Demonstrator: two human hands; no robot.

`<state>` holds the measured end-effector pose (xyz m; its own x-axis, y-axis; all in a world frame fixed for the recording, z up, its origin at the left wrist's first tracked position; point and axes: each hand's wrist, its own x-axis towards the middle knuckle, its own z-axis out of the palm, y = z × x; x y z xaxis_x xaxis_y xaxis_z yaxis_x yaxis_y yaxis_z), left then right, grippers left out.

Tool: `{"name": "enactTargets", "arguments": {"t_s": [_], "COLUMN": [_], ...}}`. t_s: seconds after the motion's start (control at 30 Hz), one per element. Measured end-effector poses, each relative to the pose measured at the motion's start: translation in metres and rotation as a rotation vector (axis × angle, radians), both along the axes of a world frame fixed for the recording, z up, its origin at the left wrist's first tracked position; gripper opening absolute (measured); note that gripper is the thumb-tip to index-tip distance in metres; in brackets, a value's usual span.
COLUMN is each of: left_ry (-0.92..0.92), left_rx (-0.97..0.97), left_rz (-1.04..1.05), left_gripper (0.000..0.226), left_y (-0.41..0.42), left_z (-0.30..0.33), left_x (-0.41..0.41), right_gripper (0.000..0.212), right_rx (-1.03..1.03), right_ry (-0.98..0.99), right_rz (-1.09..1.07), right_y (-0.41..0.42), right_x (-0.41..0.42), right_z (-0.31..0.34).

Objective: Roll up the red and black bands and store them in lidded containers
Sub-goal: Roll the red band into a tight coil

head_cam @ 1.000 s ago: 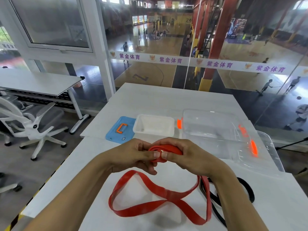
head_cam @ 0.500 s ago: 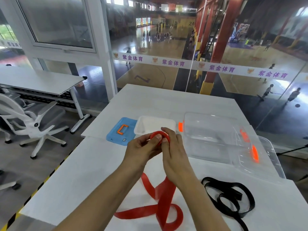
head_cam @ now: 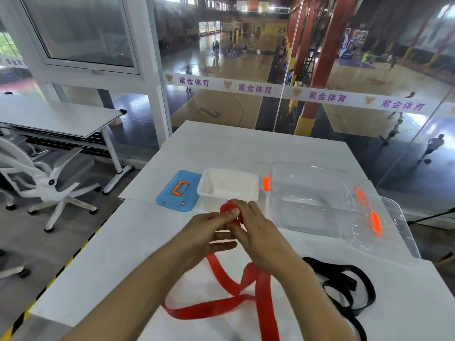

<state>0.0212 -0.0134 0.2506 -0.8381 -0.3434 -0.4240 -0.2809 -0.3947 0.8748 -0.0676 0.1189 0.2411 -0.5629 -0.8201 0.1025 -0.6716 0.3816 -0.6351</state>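
Note:
Both of my hands meet above the white table [head_cam: 246,148] and hold a small coil of the red band [head_cam: 261,291]. My left hand [head_cam: 204,232] pinches the coil with thumb and fingers. My right hand [head_cam: 256,230] curls round its other side. The loose rest of the red band hangs down and loops on the table below my wrists. The black band [head_cam: 344,284] lies unrolled to the right of my right forearm. Behind my hands stands a small white container [head_cam: 246,190] with its blue lid [head_cam: 172,193] beside it on the left.
A large clear container [head_cam: 307,193] with orange clips stands at the right, its clear lid [head_cam: 394,232] leaning against its right side. A white office chair [head_cam: 49,183] and another table [head_cam: 56,119] stand to the left. A glass wall lies beyond the table's far edge.
The coil in my hands has grown by more turns, and the loose red loop on the table has become shorter and shifted. My hands stay in front of the white container.

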Motion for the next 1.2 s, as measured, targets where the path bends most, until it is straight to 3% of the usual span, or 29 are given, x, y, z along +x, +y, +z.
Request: {"name": "enactTargets", "arguments": {"t_s": [0.17, 0.27, 0.4, 0.53, 0.7, 0.83, 0.9, 1.07, 1.2], "left_ry": [-0.127, -0.124, 0.009, 0.133, 0.237, 0.251, 0.230, 0.128, 0.060], "left_rx": [-0.242, -0.350, -0.451, -0.375, -0.321, -0.245, -0.216, -0.255, -0.236], "left_rz": [-0.495, -0.580, -0.418, -0.176, 0.168, 0.338, 0.411, 0.360, 0.092], "left_gripper": [0.045, 0.041, 0.039, 0.041, 0.032, 0.020, 0.017, 0.032, 0.038], "left_y": [-0.043, -0.045, -0.033, -0.007, 0.013, 0.032, 0.042, 0.048, 0.018], "left_z": [0.021, 0.024, 0.012, 0.003, -0.001, -0.001, -0.003, -0.013, -0.013], "left_x": [0.006, 0.006, 0.007, 0.004, -0.005, -0.012, -0.015, -0.018, -0.011], "right_gripper": [0.044, 0.050, 0.066, 0.073, 0.039, 0.065, 0.066, 0.045, 0.041], "right_rx": [0.157, 0.153, 0.121, -0.009, -0.196, -0.271, -0.247, -0.152, 0.054], "right_ry": [0.023, 0.028, 0.045, 0.039, -0.053, -0.096, -0.081, 0.027, 0.080], "right_rz": [0.190, 0.236, 0.178, 0.010, -0.283, -0.336, -0.386, -0.394, -0.186], "right_y": [0.005, 0.007, 0.013, 0.009, 0.005, -0.002, -0.006, -0.004, 0.011], "right_x": [0.004, 0.005, 0.000, 0.002, 0.010, 0.027, 0.031, 0.024, -0.002], "right_z": [0.008, 0.013, 0.012, 0.006, -0.013, -0.024, -0.026, -0.031, -0.025]}}
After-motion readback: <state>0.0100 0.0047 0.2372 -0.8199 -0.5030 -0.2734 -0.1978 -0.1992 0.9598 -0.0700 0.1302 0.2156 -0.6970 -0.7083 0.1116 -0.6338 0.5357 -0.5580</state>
